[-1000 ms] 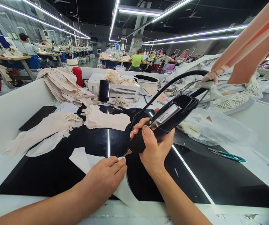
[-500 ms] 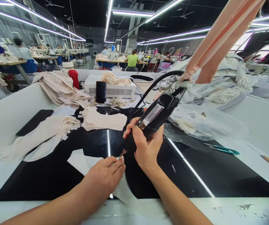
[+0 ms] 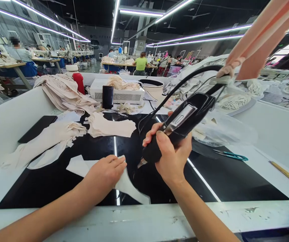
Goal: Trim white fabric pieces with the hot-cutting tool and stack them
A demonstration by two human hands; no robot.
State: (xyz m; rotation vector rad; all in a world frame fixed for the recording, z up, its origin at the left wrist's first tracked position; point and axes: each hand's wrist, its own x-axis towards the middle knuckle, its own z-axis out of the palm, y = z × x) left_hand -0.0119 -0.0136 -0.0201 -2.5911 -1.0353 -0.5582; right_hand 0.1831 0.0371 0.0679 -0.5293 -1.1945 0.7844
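My right hand [image 3: 171, 156] grips a black corded hand tool [image 3: 182, 122] with a thin metal tip [image 3: 142, 163], pointed down and left just above a black glossy work surface [image 3: 58, 181]. My left hand [image 3: 105, 174] lies flat, fingers together, on a white fabric piece [image 3: 128, 188] that rests on that surface. The tool tip is a short way right of my left fingertips and of the fabric's edge, apart from both. The tool's black cord [image 3: 184, 84] arcs up to a pink strap [image 3: 257, 40] overhead.
Beige fabric pieces [image 3: 109, 126] and a longer pile [image 3: 46, 141] lie beyond my hands. A white box [image 3: 119, 94] with a dark phone [image 3: 107, 96], a red bottle [image 3: 79, 82], green snips [image 3: 231, 155], a pencil [image 3: 284, 171] and bagged fabric [image 3: 222, 129] surround them. Other people work at distant tables.
My left hand slid the white fabric leftward and flattened on it. The tool moved right and lifted slightly, so its tip now stands clear of the fabric edge.
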